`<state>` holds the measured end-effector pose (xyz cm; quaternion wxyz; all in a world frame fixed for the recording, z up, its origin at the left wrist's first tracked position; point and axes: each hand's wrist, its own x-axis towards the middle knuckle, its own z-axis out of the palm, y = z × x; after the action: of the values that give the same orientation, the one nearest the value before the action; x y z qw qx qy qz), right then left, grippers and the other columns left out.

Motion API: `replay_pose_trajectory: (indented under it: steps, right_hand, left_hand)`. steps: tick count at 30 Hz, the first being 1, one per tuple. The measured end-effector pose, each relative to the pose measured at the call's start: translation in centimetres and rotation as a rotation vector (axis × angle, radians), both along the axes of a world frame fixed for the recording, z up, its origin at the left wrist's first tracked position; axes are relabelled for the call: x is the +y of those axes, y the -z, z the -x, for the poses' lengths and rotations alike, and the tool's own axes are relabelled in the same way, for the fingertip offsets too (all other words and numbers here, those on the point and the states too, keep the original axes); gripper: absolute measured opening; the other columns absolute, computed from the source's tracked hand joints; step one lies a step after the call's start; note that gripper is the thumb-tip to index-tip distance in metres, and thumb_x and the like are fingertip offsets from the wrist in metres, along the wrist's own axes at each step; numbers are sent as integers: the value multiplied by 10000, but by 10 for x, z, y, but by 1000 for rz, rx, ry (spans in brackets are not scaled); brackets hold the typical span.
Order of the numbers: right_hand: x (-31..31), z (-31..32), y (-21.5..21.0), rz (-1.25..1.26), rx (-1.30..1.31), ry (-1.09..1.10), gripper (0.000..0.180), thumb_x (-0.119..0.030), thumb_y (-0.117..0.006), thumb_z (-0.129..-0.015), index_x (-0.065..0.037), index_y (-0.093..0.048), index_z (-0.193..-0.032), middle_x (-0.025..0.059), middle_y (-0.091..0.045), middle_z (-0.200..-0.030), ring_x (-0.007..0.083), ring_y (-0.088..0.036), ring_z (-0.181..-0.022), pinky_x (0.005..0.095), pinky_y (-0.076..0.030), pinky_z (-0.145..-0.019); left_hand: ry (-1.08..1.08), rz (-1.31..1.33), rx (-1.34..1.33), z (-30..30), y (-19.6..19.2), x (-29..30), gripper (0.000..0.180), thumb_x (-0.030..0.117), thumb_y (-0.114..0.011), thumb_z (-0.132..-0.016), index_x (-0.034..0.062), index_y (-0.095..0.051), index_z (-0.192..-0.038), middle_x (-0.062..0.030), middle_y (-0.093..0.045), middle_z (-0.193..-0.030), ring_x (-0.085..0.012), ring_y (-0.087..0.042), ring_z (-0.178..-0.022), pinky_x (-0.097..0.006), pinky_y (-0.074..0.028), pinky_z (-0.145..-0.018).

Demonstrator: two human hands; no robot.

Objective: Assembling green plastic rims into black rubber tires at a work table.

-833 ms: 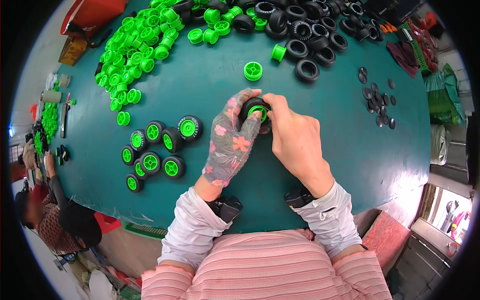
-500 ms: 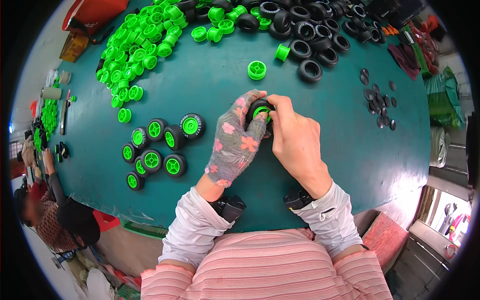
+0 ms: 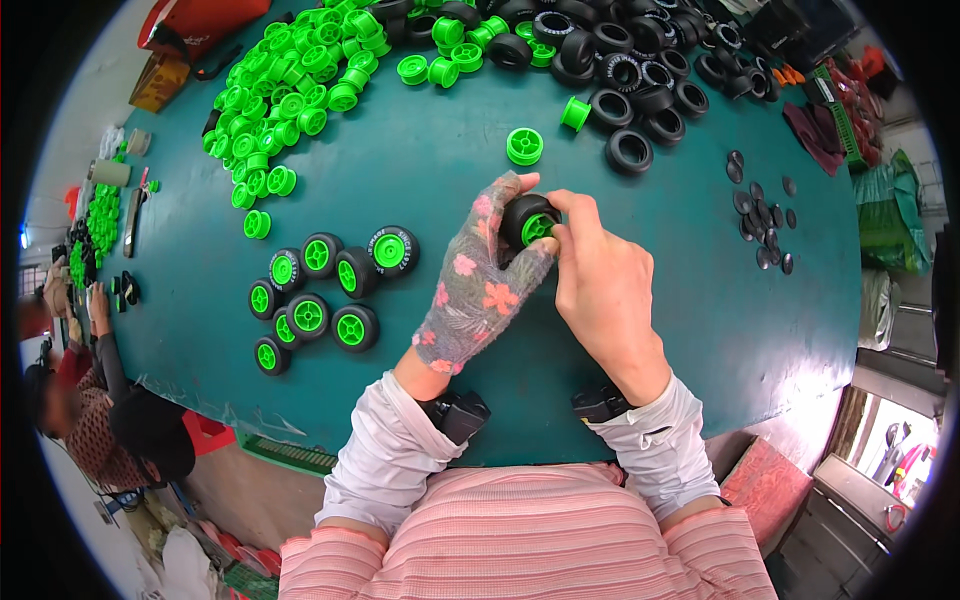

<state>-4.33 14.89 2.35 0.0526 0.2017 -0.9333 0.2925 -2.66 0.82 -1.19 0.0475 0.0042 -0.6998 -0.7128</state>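
Observation:
Between both hands, above the green table [image 3: 440, 400], is a small toy wheel [image 3: 530, 220] with a black tyre around a bright green rim. My left hand [image 3: 480, 275], in a grey fingerless glove with pink flowers, grips its left side, thumb at the rim. The bare fingers of my right hand [image 3: 605, 285] close on the right edge of the tyre. Just beyond the hands a loose green rim [image 3: 525, 147] lies on the table. To the left sit several wheels with tyres fitted, one of them a larger-looking wheel [image 3: 391, 251].
A big heap of green rims [image 3: 290, 90] covers the far left. Loose black tyres [image 3: 629, 151] are piled at the far right. Small black discs [image 3: 765, 220] lie scattered on the right. At the left edge another person's hands [image 3: 98, 308] work over similar parts.
The wheel has tilted, so more of the tyre's side shows. My right hand has shifted slightly right, and the view has moved a little.

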Motion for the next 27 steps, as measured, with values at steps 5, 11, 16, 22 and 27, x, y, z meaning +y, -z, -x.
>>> replay_pose_trajectory:
  steps: [5, 11, 16, 22, 27]
  right_hand:
    - [5, 3, 6, -11, 91, -76, 419, 2, -638, -825, -5, -513, -1225, 119, -684, -821, 304, -696, -681, 399, -526, -573]
    - [4, 1, 0, 20, 43, -182, 437, -10, -642, -831, -20, -521, -1251, 133, -674, -751, 316, -692, -665, 416, -522, -578]
    - [3, 1, 5, 238, -93, 26, 312, -57, -606, -934, -62, -541, -1239, 156, -671, -706, 371, -677, -668, 457, -497, -592]
    - [-4, 2, 10, 410, -220, 25, 264, -73, -576, -967, -80, -542, -1228, 142, -663, -702, 370, -666, -665, 452, -484, -591]
    - [-6, 0, 10, 302, -182, 80, 230, -84, -572, -973, -79, -544, -1201, 149, -667, -713, 373, -664, -664, 467, -484, -592]
  left_hand:
    - [44, -14, -124, 2, -10, 2, 390, 30, -603, -971, 18, -528, -1353, -81, -639, -1132, -110, -615, -961, -256, -556, -737]
    - [93, -114, -85, 10, 4, -11, 371, 29, -582, -980, 7, -507, -1343, -86, -660, -1107, -109, -628, -878, -245, -554, -702]
    - [-57, -298, -220, 17, -11, -26, 378, 85, -621, -979, 22, -496, -1329, -106, -681, -1111, -110, -645, -830, -226, -536, -698]
    - [1, -61, -189, 5, -22, -14, 405, 84, -619, -972, 32, -517, -1361, -54, -647, -1097, -102, -588, -865, -229, -508, -734]
    - [-40, -67, -114, 3, -16, -4, 405, 69, -642, -958, 38, -531, -1346, -40, -612, -1100, -99, -567, -953, -240, -521, -798]
